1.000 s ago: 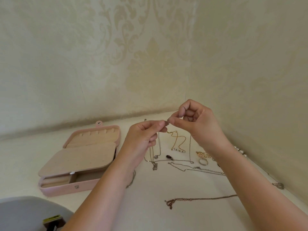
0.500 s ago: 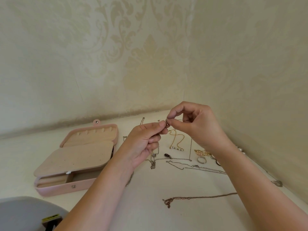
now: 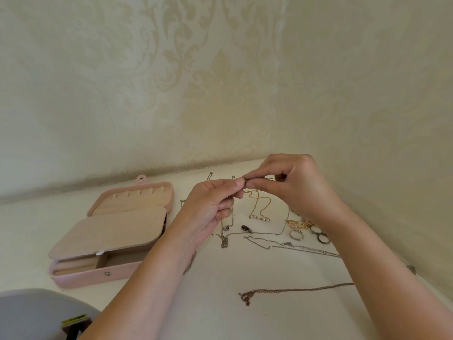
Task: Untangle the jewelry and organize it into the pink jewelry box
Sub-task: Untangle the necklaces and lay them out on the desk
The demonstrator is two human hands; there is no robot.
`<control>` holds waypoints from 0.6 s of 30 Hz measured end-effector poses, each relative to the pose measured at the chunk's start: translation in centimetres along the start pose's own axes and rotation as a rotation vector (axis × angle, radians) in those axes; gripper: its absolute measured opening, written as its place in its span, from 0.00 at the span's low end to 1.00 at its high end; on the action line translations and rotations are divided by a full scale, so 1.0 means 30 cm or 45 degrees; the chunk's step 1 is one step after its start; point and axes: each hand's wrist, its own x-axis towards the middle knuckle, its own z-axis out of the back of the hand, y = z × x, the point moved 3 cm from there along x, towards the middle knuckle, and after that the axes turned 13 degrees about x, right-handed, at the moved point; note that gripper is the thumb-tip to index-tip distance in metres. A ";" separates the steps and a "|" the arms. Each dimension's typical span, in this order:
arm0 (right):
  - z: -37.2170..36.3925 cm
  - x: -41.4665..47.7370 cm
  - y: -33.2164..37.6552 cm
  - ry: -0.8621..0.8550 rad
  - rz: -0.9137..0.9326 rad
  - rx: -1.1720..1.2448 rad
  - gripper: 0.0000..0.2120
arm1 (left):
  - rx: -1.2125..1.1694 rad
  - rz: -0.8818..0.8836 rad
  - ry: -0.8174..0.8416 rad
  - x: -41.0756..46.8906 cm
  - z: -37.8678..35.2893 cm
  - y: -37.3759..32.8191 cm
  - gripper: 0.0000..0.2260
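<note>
Left of the fingers (image 3: 235,186) sits one pink jewelry box (image 3: 81,278); below them are one gold chain (image 3: 259,218), one copper chain (image 3: 294,289), one silver ring (image 3: 296,234), one dark ring (image 3: 322,239) and several overlapping silver chains (image 3: 294,247).

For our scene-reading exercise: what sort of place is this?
Probably a home room: damask wallpaper on both walls, an open pink jewelry box and loose necklaces on a pale tabletop.

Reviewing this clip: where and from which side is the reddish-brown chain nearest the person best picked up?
Probably best to pinch the reddish-brown chain at its clasp end, coming down from above on its left. It lies flat and nearly straight on the table; that bunched end lies free, while the other end runs under the right forearm.
</note>
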 end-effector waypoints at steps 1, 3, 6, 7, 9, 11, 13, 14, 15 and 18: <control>0.000 -0.001 0.000 -0.002 0.010 -0.009 0.04 | 0.003 0.000 -0.001 0.000 0.000 0.000 0.06; -0.001 -0.001 -0.003 -0.004 0.026 -0.042 0.04 | 0.004 -0.001 -0.012 0.000 0.001 0.000 0.06; -0.008 0.000 -0.011 0.000 0.052 -0.124 0.04 | -0.018 0.007 -0.037 0.003 0.005 0.004 0.05; -0.011 0.001 -0.012 0.005 0.070 -0.163 0.04 | -0.028 0.013 -0.043 0.004 0.005 0.006 0.05; -0.017 0.002 -0.012 0.009 0.118 -0.244 0.04 | -0.048 0.027 -0.057 0.006 0.005 0.009 0.05; -0.023 0.002 -0.011 0.002 0.172 -0.314 0.05 | -0.069 0.038 -0.064 0.009 0.005 0.012 0.05; -0.032 0.003 -0.012 -0.012 0.229 -0.390 0.05 | -0.095 0.045 -0.064 0.012 0.003 0.014 0.05; -0.037 0.003 -0.014 -0.025 0.249 -0.419 0.05 | -0.111 0.051 -0.065 0.014 0.003 0.015 0.05; -0.042 0.004 -0.017 -0.041 0.260 -0.435 0.06 | -0.128 0.057 -0.067 0.015 0.002 0.016 0.05; -0.047 0.008 -0.023 -0.072 0.272 -0.435 0.06 | -0.159 0.074 -0.069 0.017 0.000 0.016 0.05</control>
